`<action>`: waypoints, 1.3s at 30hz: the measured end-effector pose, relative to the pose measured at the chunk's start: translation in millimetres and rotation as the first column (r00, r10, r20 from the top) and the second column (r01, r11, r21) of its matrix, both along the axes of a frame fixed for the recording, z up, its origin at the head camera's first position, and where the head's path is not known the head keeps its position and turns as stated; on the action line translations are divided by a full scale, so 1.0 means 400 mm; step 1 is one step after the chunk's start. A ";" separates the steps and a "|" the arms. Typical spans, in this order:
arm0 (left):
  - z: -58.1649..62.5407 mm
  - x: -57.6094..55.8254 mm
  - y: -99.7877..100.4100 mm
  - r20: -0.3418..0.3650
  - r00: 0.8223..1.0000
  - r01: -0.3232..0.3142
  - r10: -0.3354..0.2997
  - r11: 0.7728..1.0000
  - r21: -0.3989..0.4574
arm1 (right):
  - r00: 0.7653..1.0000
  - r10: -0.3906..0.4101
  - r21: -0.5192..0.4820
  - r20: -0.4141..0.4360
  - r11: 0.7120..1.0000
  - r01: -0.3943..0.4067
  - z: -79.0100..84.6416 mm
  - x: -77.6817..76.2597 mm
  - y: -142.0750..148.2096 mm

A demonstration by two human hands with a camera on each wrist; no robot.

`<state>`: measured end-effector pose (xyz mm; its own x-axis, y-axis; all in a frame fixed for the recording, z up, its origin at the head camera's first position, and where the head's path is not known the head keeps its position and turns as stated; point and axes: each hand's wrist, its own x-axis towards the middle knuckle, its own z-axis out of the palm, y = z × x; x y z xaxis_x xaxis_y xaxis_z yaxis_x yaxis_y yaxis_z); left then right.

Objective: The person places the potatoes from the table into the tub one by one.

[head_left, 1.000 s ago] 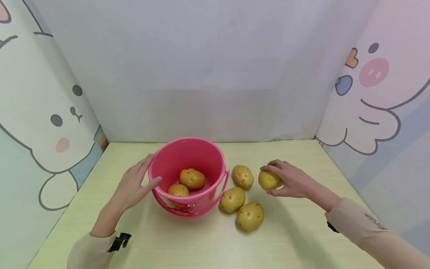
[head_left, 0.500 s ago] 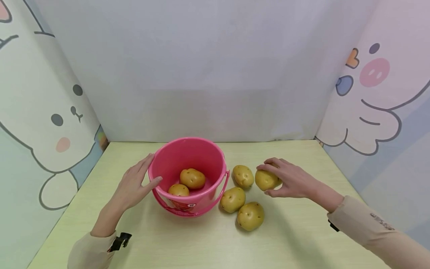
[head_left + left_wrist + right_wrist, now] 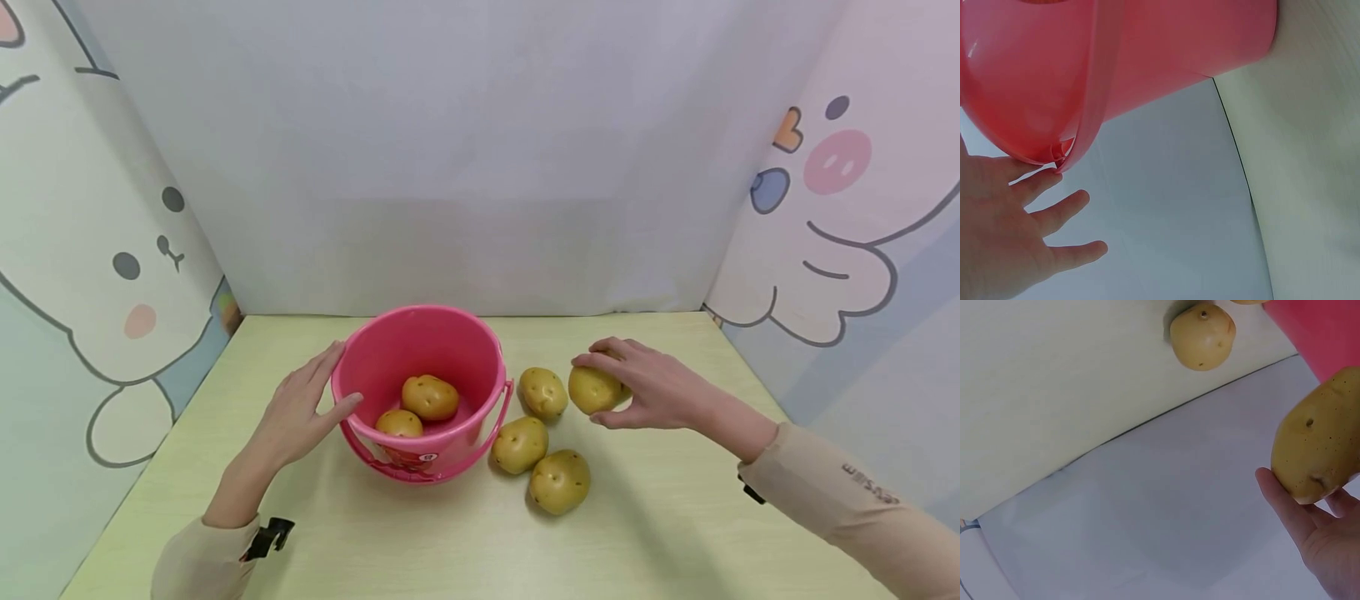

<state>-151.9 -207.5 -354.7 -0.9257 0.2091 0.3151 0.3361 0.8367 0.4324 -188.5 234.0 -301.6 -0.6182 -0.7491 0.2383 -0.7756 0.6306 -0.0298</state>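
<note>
A pink bucket (image 3: 420, 342) stands upright left of centre, its handle hanging down at the front. Two potatoes lie inside it, a larger potato (image 3: 430, 397) and a partly hidden potato (image 3: 400, 423). My left hand (image 3: 300, 408) touches the bucket's left rim with its fingers extended; in the left wrist view they are spread and straight, by the handle's joint. To the right, my right hand (image 3: 660, 387) grips a potato (image 3: 591, 390) between thumb and fingers. The right wrist view has this potato (image 3: 1322, 434) raised off the table.
Three loose potatoes lie right of the bucket: a back potato (image 3: 543, 392), a middle potato (image 3: 520, 445) and a front potato (image 3: 560, 482). The pale table (image 3: 465, 542) meets a white back wall (image 3: 480, 167). Side walls carry cartoon animals.
My right hand, with the potato in its grip, has moved slightly up and to the left. The left hand, the bucket and the loose potatoes have stayed in place.
</note>
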 end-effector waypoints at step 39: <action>0.001 -0.001 -0.002 -0.001 1.000 0.003 -0.003 1.000 0.001 | 0.997 0.078 0.058 -0.005 0.995 -0.077 0.161 0.009 -0.145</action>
<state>-152.4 -208.4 -354.4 -0.9248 0.2117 0.3161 0.3391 0.8353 0.4327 -184.9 176.1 -237.1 -0.5562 -0.8072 0.1976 -0.8222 0.5691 0.0102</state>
